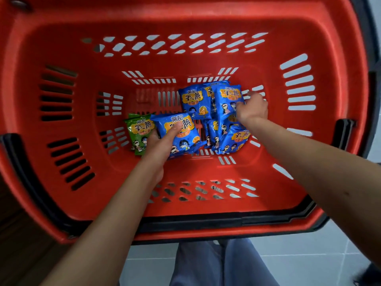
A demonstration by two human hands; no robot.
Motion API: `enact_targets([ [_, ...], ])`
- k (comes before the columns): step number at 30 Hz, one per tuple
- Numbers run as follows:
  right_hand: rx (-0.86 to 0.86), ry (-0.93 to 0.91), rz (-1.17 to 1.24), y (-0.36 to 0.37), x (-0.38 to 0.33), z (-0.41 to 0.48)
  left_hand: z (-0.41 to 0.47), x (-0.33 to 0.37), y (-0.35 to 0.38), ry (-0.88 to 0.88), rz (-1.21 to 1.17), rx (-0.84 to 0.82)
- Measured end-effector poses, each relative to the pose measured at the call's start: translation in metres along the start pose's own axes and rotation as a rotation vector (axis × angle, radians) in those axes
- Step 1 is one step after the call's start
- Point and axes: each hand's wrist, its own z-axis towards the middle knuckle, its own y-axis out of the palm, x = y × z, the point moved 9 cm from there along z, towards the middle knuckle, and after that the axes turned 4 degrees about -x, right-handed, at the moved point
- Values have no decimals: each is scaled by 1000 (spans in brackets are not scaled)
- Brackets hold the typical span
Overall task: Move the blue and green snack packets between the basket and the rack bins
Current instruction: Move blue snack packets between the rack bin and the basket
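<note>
Both bare forearms reaching down, left hand [162, 142] pinching with thumb and forefinger, right hand [254, 108] fingers curled

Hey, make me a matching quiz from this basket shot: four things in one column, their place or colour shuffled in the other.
1 green packet
2 left hand
3 right hand
4 basket

A red, slotted walls
B on the pile of blue packets
C leftmost on the basket floor
D thumb on the single blue packet

Pairs: 1-C, 2-D, 3-B, 4-A

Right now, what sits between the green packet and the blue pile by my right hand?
One blue packet, gripped by your left hand, in the head view.
</note>
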Motion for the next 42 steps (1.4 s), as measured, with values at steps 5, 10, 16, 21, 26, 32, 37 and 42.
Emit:
enact_targets([
  [5,194,-214,52,-20,-17,-48,-5,0,4,30,-4,-18],
  [10,41,-267,394,-12,-16,-106,-16,5,14,37,29,-69],
  [16,-330,-216,485,27,-17,-153,-28,9,48,-4,-49,-299],
  [21,-352,-190,346,18,-16,-150,-34,6,46,-16,44,-229],
  [26,-529,-139,452,18,-13,-146,-40,11,46,27,139,-224],
  [32,-416,52,476,12,20,-124,-48,16,48,93,110,-120],
  [37,-193,284,502,3,60,-110,-43,2,26,-26,80,56],
  [42,-114,297,360,10,59,-94,-40,-2,17,-36,40,75],
])
